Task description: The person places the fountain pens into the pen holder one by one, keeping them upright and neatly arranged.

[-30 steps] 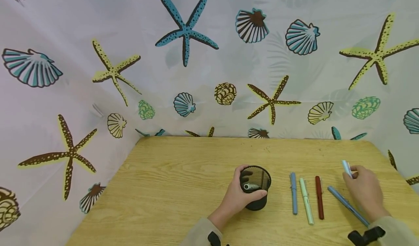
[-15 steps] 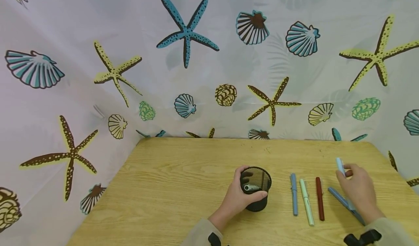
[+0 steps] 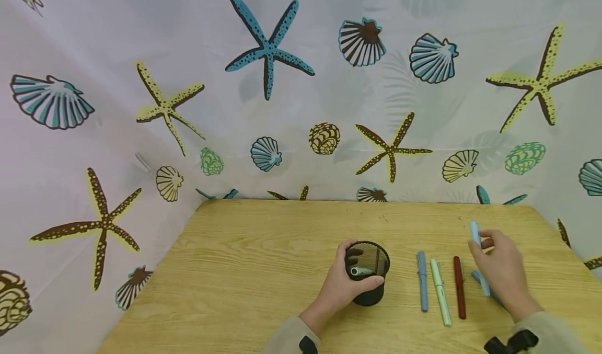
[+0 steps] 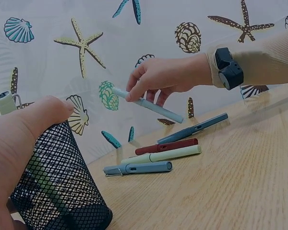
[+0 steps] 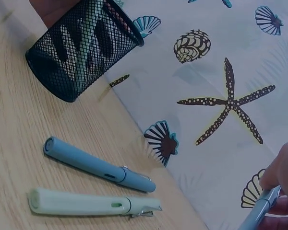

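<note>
My left hand (image 3: 339, 283) grips a black mesh pen holder (image 3: 369, 296), fingers around its far side and thumb across the near rim. Inside the holder leans a pale pen (image 4: 7, 104), its end showing at the rim. To the right, my right hand (image 3: 504, 266) pinches a light blue pen (image 3: 475, 232) between thumb and fingers, raised over the table. Under that hand lies a dark blue pen (image 4: 194, 128), partly hidden in the head view. Between the hands rest a grey-blue pen (image 3: 423, 282), a pale green pen (image 3: 440, 292) and a dark red pen (image 3: 459, 287).
The wooden table (image 3: 244, 270) has light grain and stretches to a back edge. Behind it and along its sides hangs a white curtain (image 3: 291, 92) printed with starfish and shells. Each wrist wears a black strapped device (image 4: 229, 68).
My right hand has moved left with the light blue pen, covering more of the dark blue pen in the head view. The left hand and pen holder have stayed in place.
</note>
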A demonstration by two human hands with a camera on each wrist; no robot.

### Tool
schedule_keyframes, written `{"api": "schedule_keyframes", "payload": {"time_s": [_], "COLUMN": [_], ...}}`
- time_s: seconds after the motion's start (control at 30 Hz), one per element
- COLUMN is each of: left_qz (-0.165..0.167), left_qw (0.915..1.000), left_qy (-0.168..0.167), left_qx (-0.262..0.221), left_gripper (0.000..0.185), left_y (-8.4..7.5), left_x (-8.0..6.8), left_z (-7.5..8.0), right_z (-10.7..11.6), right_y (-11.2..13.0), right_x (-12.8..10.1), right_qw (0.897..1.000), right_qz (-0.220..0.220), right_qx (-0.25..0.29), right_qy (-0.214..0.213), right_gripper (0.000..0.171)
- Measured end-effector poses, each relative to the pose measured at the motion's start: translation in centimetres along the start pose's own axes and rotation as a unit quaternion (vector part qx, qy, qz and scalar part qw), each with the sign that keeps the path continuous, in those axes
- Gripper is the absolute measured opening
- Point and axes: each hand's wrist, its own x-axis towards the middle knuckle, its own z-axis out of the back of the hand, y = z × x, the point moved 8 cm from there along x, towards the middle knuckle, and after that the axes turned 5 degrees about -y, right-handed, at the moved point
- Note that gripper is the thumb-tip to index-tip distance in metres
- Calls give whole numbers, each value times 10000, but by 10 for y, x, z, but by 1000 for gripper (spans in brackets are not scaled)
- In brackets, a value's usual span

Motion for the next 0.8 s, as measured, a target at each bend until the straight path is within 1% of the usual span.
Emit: {"api": "schedule_keyframes", "payload": {"time_s": [0.07,0.17,0.2,0.27,0.47,0.7,0.8], "left_qz": [8,31,27,26,-19,21,18], "left_qw": [10000,10000,10000,10000,10000,10000,10000], "left_qy": [-15,-40,-61,-60,-53,-59,-97], "left_qx": [0,4,20,32,8,26,-12], "left_gripper": [81,80,80,79,80,80,79], "left_y": [0,1,5,5,5,6,7], "left_x": [0,0,2,2,2,2,3], "left_z": [0,0,-1,-1,-1,-2,-2], "right_z": [-2,-3,-3,-3,-4,-8,-11], "right_y": [6,15,19,26,45,69,78], "right_x": [-1,-3,-3,-5,-6,-7,-7], "right_qw": [10000,9996,9993,9987,9972,9915,9894], "right_qz": [20,164,216,306,394,774,835], "right_qx": [74,216,263,346,486,788,927], "right_qy": [-11,-116,-153,-230,-415,-692,-737], "right_gripper": [38,36,36,34,32,27,27]}}
